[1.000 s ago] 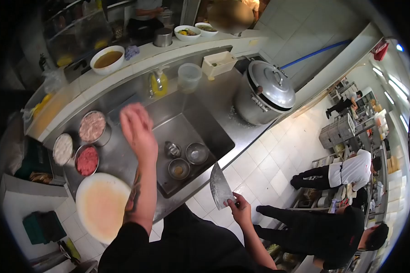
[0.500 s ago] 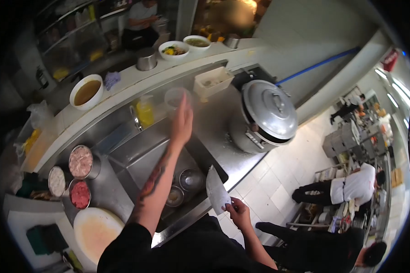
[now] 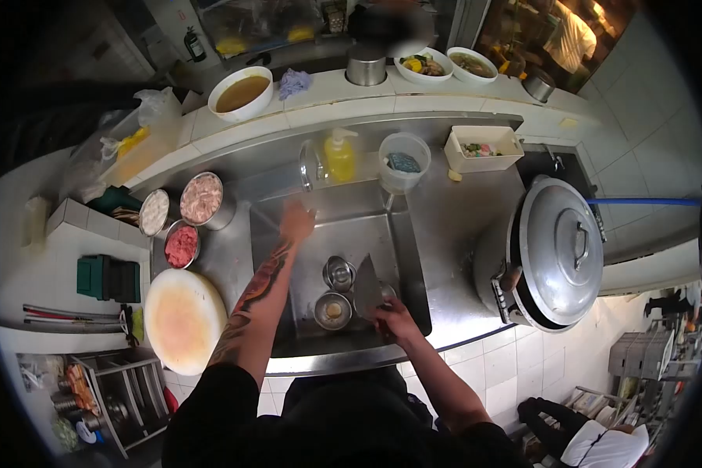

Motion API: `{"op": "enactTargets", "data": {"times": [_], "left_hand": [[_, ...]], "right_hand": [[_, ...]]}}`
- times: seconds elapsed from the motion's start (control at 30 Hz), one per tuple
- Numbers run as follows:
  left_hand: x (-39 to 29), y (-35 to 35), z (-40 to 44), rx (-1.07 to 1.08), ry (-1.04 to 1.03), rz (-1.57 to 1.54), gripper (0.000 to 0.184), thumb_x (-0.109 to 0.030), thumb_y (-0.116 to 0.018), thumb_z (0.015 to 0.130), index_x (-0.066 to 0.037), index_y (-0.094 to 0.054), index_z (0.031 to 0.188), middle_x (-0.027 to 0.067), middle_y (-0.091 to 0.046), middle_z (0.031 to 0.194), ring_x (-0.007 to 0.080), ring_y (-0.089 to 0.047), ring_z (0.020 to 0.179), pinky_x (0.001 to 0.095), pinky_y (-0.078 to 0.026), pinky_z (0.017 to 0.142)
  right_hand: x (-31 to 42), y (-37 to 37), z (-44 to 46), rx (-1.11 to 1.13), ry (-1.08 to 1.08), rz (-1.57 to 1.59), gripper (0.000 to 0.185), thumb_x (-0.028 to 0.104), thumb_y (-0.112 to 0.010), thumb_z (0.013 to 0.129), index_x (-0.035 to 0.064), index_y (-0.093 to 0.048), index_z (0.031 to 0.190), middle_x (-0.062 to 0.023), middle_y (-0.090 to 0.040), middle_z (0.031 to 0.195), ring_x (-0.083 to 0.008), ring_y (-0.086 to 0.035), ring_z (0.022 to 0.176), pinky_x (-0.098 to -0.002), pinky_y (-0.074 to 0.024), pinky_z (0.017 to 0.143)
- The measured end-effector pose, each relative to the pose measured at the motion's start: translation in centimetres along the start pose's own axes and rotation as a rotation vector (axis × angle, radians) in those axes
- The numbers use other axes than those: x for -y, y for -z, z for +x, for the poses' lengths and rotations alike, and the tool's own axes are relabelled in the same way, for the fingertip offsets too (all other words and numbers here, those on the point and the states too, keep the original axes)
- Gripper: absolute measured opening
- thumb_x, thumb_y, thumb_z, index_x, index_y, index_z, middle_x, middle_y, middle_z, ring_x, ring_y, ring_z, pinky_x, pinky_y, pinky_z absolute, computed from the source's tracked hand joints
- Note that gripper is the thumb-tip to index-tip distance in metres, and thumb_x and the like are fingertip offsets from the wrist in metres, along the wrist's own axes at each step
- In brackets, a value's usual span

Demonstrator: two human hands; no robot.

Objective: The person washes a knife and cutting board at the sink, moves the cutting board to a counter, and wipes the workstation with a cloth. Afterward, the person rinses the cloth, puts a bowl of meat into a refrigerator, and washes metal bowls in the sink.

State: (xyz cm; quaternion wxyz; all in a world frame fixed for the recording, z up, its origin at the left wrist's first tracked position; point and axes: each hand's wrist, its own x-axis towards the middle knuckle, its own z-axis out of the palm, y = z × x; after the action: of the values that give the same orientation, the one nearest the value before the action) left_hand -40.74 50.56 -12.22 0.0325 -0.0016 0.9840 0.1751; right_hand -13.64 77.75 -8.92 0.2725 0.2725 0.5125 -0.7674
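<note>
In my right hand (image 3: 394,318) is a broad-bladed knife (image 3: 367,282), its blade pointing up over the sink (image 3: 409,273). My left hand (image 3: 298,221) is over the sink's back left part, below the faucet (image 3: 308,168); motion blur hides how its fingers lie. Small metal bowls (image 3: 333,310) rest on the sink bottom, one partly behind the blade. A bottle of yellow liquid soap (image 3: 340,156) stands behind the sink. To its right is a clear plastic tub (image 3: 404,160) with something bluish in it.
Left of the sink are a round cutting board (image 3: 183,321) and metal containers of ground meat (image 3: 182,246), pale meat (image 3: 202,197) and white food (image 3: 155,212). A large lidded pot (image 3: 558,253) stands right. Bowls of soup (image 3: 242,92) line the ledge. A person (image 3: 608,444) is at lower right.
The camera view has turned and now faces the sink more squarely. My left hand has moved from near the plastic tub leftward over the sink. The knife has come over the sink.
</note>
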Motion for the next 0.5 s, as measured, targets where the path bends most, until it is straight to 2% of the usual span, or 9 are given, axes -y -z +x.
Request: {"op": "enactTargets", "data": {"times": [0.1, 0.13, 0.2, 0.23, 0.3, 0.33, 0.4, 0.43, 0.5], "left_hand": [[-0.5, 0.9, -2.3, -0.024, -0.232, -0.029, 0.061, -0.025, -0.063, 0.089, 0.005, -0.045, 0.138, 0.0257, -0.044, 0.146, 0.0423, -0.043, 0.134, 0.0497, -0.03, 0.115], [-2.2, 2.8, -2.9, -0.027, -0.224, -0.02, 0.061, -0.025, -0.063, 0.089, 0.005, -0.045, 0.138, 0.0257, -0.044, 0.146, 0.0423, -0.043, 0.134, 0.0497, -0.03, 0.115], [-7.2, 7.0, -4.1, -0.147, -0.689, 0.088, 0.069, -0.028, -0.064, 0.09, 0.008, -0.038, 0.143, 0.0276, -0.04, 0.148, 0.0432, -0.033, 0.142, 0.0465, -0.036, 0.112], [-6.6, 6.2, -3.1, -0.145, -0.687, 0.086, 0.069, -0.028, -0.064, 0.09, 0.008, -0.038, 0.143, 0.0276, -0.04, 0.148, 0.0432, -0.033, 0.142, 0.0465, -0.036, 0.112], [-6.4, 6.0, -1.0, -0.143, -0.349, 0.176, 0.071, -0.029, -0.065, 0.09, 0.007, -0.037, 0.145, 0.0257, -0.044, 0.145, 0.0423, -0.045, 0.134, 0.0475, -0.041, 0.108], [-6.4, 6.5, -0.8, -0.144, -0.362, 0.172, 0.071, -0.029, -0.065, 0.09, 0.007, -0.037, 0.145, 0.0257, -0.044, 0.145, 0.0423, -0.045, 0.134, 0.0475, -0.041, 0.108], [-6.2, 7.8, -1.2, 0.251, -0.1, 0.122, 0.069, -0.03, -0.066, 0.09, 0.005, -0.041, 0.144, 0.025, -0.052, 0.138, 0.0433, -0.052, 0.126, 0.0486, -0.043, 0.105], [-4.6, 5.2, -0.5, 0.253, -0.109, 0.116, 0.069, -0.03, -0.066, 0.09, 0.005, -0.041, 0.144, 0.025, -0.052, 0.138, 0.0433, -0.052, 0.126, 0.0486, -0.043, 0.105], [0.3, -2.6, 0.9, 0.016, -0.184, 0.181, 0.039, -0.036, -0.058, 0.091, -0.007, -0.068, 0.115, 0.02, -0.067, 0.115, 0.0384, -0.066, 0.103, 0.0483, -0.052, 0.089]], "right_hand": [[1.2, -1.2, 1.7, 0.016, -0.005, 0.246, 0.04, 0.007, -0.07, 0.088, 0.0044, -0.049, 0.122, -0.0076, -0.063, 0.085, -0.0156, -0.059, 0.06, -0.0319, -0.0486, 0.052], [1.1, -1.3, 2.6, 0.027, -0.01, 0.246, 0.04, 0.007, -0.07, 0.088, 0.0044, -0.049, 0.122, -0.0076, -0.063, 0.085, -0.0156, -0.059, 0.06, -0.0319, -0.0486, 0.052], [0.4, -1.3, 4.0, 0.094, -0.058, 0.281, 0.052, 0.007, -0.071, 0.086, 0.0101, -0.04, 0.127, -0.0084, -0.061, 0.08, -0.0168, -0.059, 0.058, -0.0338, -0.0472, 0.048], [0.3, -1.5, 4.0, 0.091, -0.061, 0.279, 0.052, 0.007, -0.071, 0.086, 0.0101, -0.04, 0.127, -0.0084, -0.061, 0.08, -0.0168, -0.059, 0.058, -0.0338, -0.0472, 0.048], [0.7, -2.0, 4.2, 0.072, -0.042, 0.221, 0.048, 0.007, -0.071, 0.087, 0.0099, -0.041, 0.124, -0.0086, -0.062, 0.081, -0.0168, -0.059, 0.058, -0.0332, -0.0474, 0.048], [0.7, -2.0, 4.6, 0.063, -0.033, 0.226, 0.048, 0.007, -0.071, 0.087, 0.0099, -0.041, 0.124, -0.0086, -0.062, 0.081, -0.0168, -0.059, 0.058, -0.0332, -0.0474, 0.048], [0.6, -2.0, 5.0, 0.119, -0.038, 0.218, 0.034, 0.007, -0.067, 0.091, 0.0124, -0.046, 0.117, -0.0096, -0.065, 0.088, -0.0163, -0.06, 0.06, -0.032, -0.0476, 0.049], [1.1, -2.3, 4.7, 0.109, -0.033, 0.218, 0.034, 0.007, -0.067, 0.091, 0.0124, -0.046, 0.117, -0.0096, -0.065, 0.088, -0.0163, -0.06, 0.06, -0.032, -0.0476, 0.049], [2.1, -3.6, 3.6, 0.037, -0.006, 0.236, 0.031, 0.008, -0.066, 0.092, 0.0133, -0.047, 0.115, -0.0102, -0.065, 0.088, -0.0164, -0.059, 0.06, -0.0317, -0.0474, 0.049]]}}
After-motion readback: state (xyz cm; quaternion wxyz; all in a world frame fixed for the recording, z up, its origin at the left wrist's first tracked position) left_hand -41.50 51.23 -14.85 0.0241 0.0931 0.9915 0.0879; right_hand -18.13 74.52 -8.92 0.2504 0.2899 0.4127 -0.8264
